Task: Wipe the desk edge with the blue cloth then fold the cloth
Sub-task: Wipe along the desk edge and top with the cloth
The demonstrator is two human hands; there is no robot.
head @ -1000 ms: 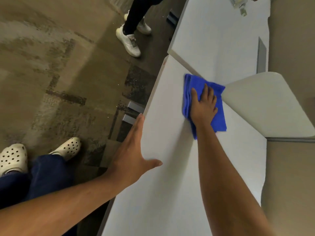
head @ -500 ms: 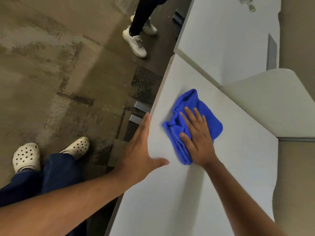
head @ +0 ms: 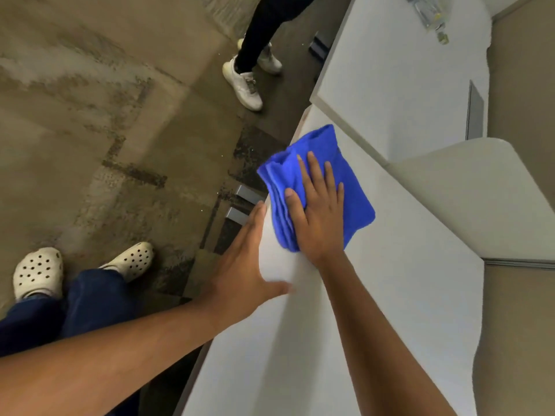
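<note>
Tabletop: white, matte, running diagonally from lower centre toward the upper right, its long left edge over the floor; a second white surface adjoined beyond the fingers, and a pale curved panel stood to their right. Floor: worn brown-grey carpet tiles with dark patches. Person's own legs in dark blue trousers and cream perforated clogs showed at lower left; a second person's dark trouser leg and white trainers stood at top centre, well apart from the hands. A small clear item lay at the far end of the second surface, too blurred to identify. Right hand: forearm reached in from lower right, palm down, fingers spread flat and wide, pressed on the blue cloth. Blue cloth: bunched in loose folds, lying on the tabletop at its left edge, its folded side extending left of the fingers to the rim. Left hand: forearm reached in from lower left, palm flat, fingers together and extended along the tabletop edge, thumb splayed onto the top, holding nothing, its fingertips just beside the cloth.
</note>
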